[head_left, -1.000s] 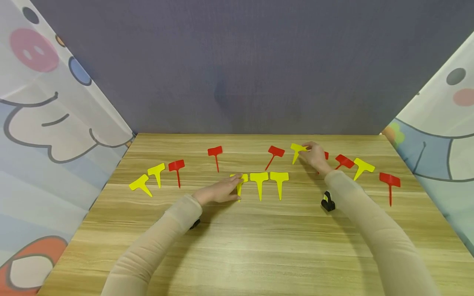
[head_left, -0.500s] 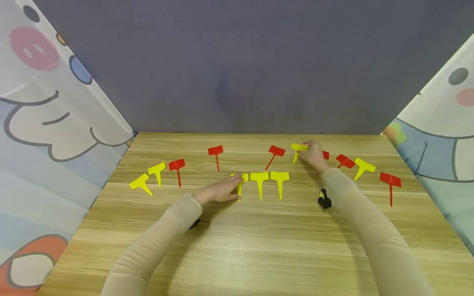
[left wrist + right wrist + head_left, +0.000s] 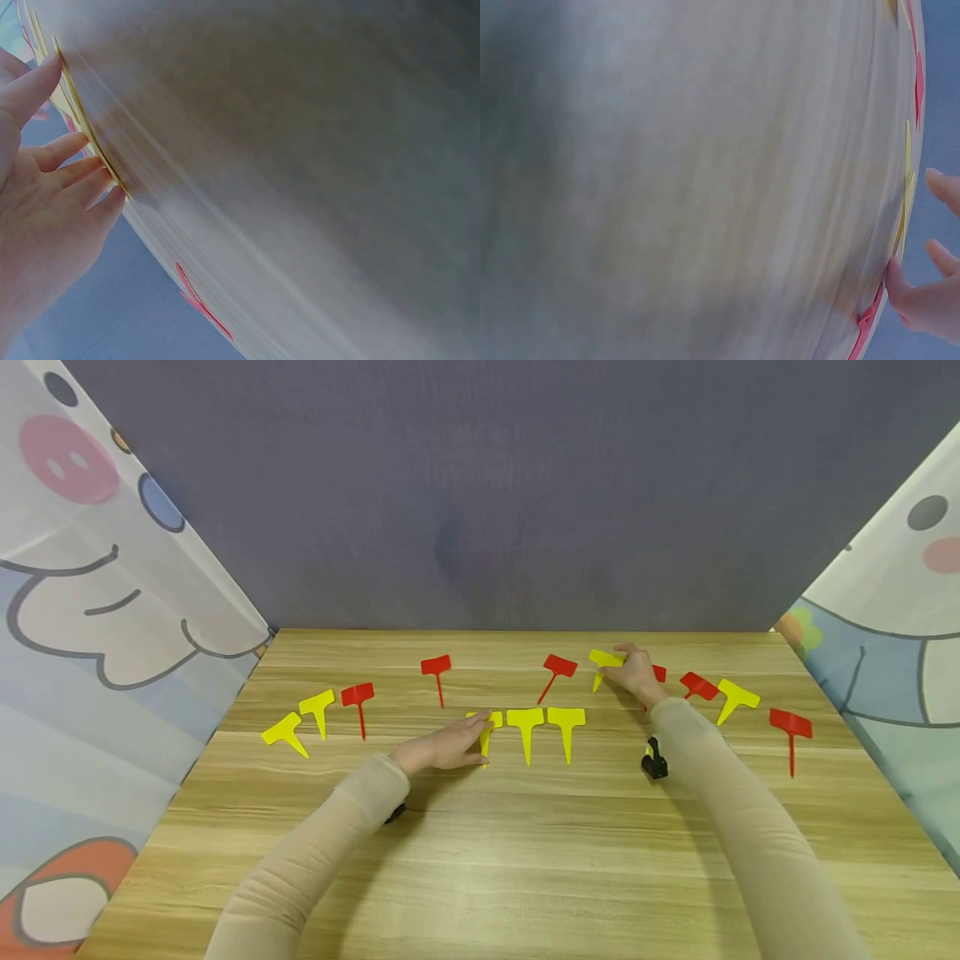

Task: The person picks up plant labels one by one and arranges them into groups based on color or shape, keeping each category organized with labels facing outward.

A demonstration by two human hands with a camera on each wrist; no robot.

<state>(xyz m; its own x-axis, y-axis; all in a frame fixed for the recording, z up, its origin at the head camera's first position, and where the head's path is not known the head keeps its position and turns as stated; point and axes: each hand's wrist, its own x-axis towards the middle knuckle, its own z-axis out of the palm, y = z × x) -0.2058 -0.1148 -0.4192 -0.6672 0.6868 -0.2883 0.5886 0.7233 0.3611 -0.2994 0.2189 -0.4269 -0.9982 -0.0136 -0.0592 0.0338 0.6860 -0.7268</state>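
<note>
My left hand [image 3: 444, 748] lies over a yellow T-shaped plant label [image 3: 485, 742], partly hiding its head. In the left wrist view the fingertips touch the label's head edge and the thumb is at the stem end. Beside it, two more yellow labels [image 3: 525, 718] stand in an even row, stems toward me. Farther back, my right hand [image 3: 634, 675] is at the right side of another yellow label [image 3: 602, 657], fingers at its head and stem. In the right wrist view the right hand's fingers [image 3: 943, 259] are spread apart, one fingertip at the label.
Red labels [image 3: 436, 667] lie scattered along the back, one partly hidden behind the right hand. Two yellow labels [image 3: 283, 730] are at the left, another yellow label [image 3: 737, 695] at the right. A grey panel [image 3: 480, 527] rises behind the wooden table [image 3: 525, 860].
The right wrist and forearm have shifted slightly left; the right hand stays by the same yellow label. The left hand and the row of labels have not visibly moved.
</note>
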